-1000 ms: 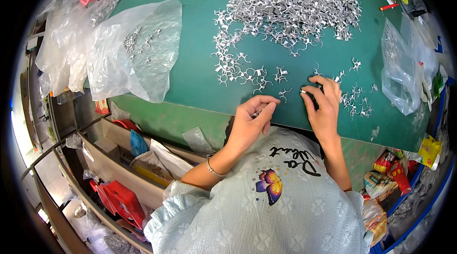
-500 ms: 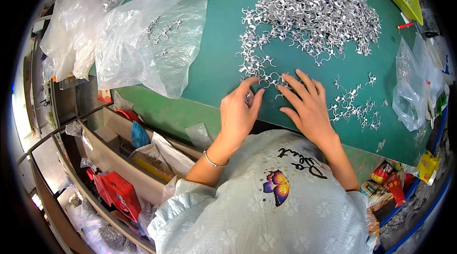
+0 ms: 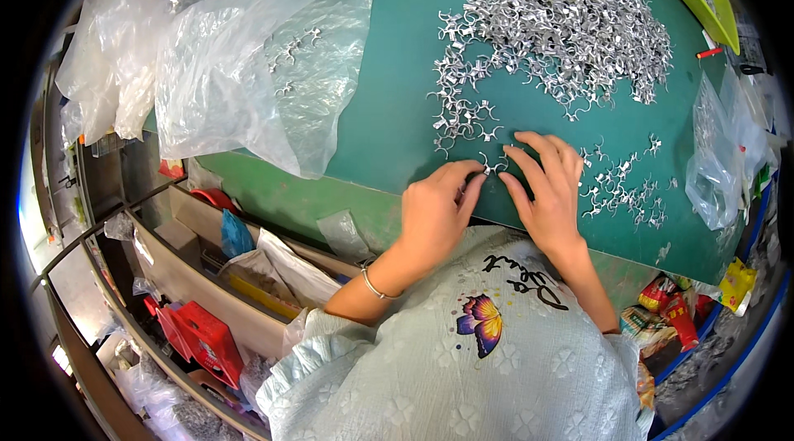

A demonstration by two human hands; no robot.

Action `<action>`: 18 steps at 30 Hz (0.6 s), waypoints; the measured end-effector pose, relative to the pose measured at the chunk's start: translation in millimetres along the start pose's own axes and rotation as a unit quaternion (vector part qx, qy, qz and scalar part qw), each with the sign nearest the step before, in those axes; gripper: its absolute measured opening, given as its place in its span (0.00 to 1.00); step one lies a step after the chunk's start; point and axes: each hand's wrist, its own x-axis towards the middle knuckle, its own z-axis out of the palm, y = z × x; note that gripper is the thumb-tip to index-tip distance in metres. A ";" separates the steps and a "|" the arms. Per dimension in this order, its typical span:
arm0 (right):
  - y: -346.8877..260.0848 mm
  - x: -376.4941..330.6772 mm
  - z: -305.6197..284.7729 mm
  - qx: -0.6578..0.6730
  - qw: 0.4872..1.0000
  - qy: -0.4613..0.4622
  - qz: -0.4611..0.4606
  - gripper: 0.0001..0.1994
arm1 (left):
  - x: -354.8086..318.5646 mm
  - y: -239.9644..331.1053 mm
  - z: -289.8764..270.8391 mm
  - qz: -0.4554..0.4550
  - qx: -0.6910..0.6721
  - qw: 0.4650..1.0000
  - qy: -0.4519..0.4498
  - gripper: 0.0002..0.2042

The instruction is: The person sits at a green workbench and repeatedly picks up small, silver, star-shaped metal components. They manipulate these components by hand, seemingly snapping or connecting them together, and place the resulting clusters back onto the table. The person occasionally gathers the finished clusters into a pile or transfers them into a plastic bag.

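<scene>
Head view: a small silver metal clip point(image 3: 495, 166) with curved arms lies between the two hands, near the front edge of the green table point(image 3: 397, 94). From the left hand point(image 3: 434, 208), the clip lies to the right, at the tips of thumb and index finger; from the right hand point(image 3: 549, 197), it lies to the left, before the parted thumb and index finger. The left hand is the nearer. The clip's long axis cannot be read reliably at this size. Left fingers: thumb and index tips slightly parted, apparently touching the clip's left side; whether they grip it cannot be told, and the palm is hidden. Right fingers: thumb and index well spread, with no part seen held between them. A band of loose clips point(image 3: 459, 94) lies just beyond the fingertips, leading to the large pile point(image 3: 571, 19).
</scene>
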 end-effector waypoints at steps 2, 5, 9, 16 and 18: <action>2.4 -2.1 4.1 -0.017 1.000 -0.002 -0.015 0.14 | 0.5 -3.0 -6.3 -0.029 -0.001 0.999 0.017 0.08; 16.3 -11.9 -4.1 -0.031 0.999 0.001 -0.025 0.14 | 1.3 -10.4 -15.3 -0.042 0.006 0.998 0.038 0.08; 16.9 -13.9 -12.5 -0.031 0.996 0.078 0.010 0.12 | 6.3 -18.4 -22.9 -0.050 0.042 0.997 0.037 0.10; -9.7 -0.9 5.8 0.000 1.000 -0.024 -0.009 0.13 | 5.4 -18.4 -22.4 -0.045 0.051 0.998 0.017 0.13; -4.2 -5.0 3.5 -0.021 0.999 -0.024 -0.004 0.11 | 3.2 -22.4 -22.3 -0.046 0.038 0.997 0.043 0.14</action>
